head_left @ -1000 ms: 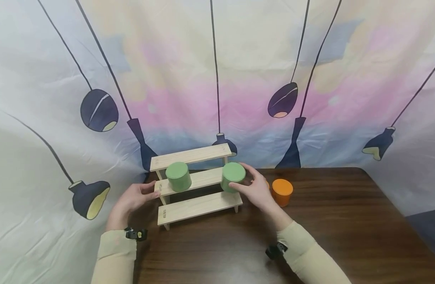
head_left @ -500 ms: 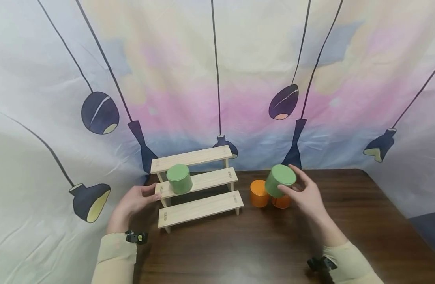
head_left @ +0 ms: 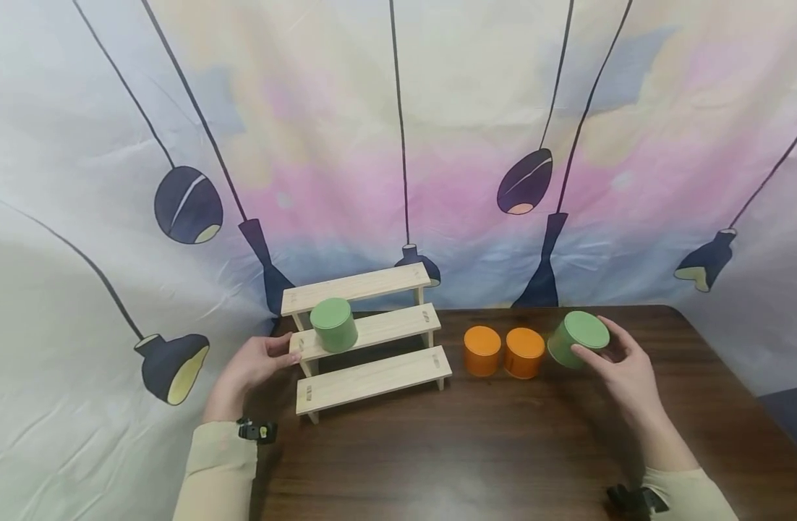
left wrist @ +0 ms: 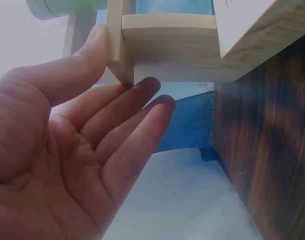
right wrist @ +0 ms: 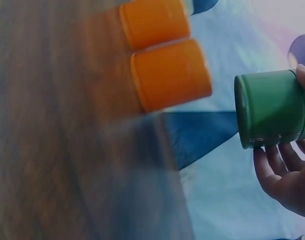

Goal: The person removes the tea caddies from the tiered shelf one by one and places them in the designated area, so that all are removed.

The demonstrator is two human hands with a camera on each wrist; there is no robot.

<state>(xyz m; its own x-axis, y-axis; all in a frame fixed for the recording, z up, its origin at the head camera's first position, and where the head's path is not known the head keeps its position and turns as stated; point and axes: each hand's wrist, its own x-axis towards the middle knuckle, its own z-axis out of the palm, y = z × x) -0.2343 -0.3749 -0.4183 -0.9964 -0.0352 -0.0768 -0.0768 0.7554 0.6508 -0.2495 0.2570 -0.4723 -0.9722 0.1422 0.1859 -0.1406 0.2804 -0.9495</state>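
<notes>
My right hand (head_left: 629,373) grips a green lidded tin (head_left: 577,339) by its side, thumb in front and fingers behind. The tin is held up off the table, as the right wrist view shows, to the right of two orange tins (head_left: 482,352). My left hand (head_left: 252,365) holds the left end of the middle step of a three-step wooden stand (head_left: 372,376). In the left wrist view the thumb (left wrist: 95,47) lies on one side of the wood, the other fingers beneath and behind. A second green tin (head_left: 335,325) stands on that middle step, near its left end.
The stand sits at the back left of a dark brown wooden table (head_left: 476,456). A hanging cloth (head_left: 463,239) printed with lamps rises behind the table and along its left side. The table's right edge runs beyond my right hand.
My right hand has lifted the green tin from the stand's middle step and carried it right, over and past the orange tins. The left hand has stayed at the stand.
</notes>
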